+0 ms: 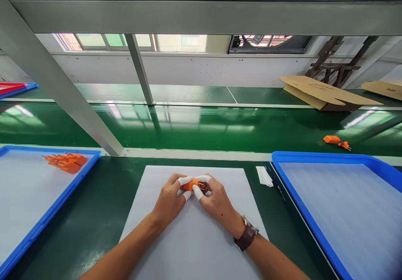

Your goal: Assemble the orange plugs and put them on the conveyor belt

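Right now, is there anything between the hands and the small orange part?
Nothing visible. The left hand and the right hand both hold the orange part directly between their covered fingertips, above the white sheet.

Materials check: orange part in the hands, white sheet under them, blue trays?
Orange part: looks like moulded plastic, uniform matte colour. White sheet: probably thin foam, soft matte surface, no glare. Blue trays: likely rigid plastic, smooth, slightly glossy rim. Both hands pinch the part.
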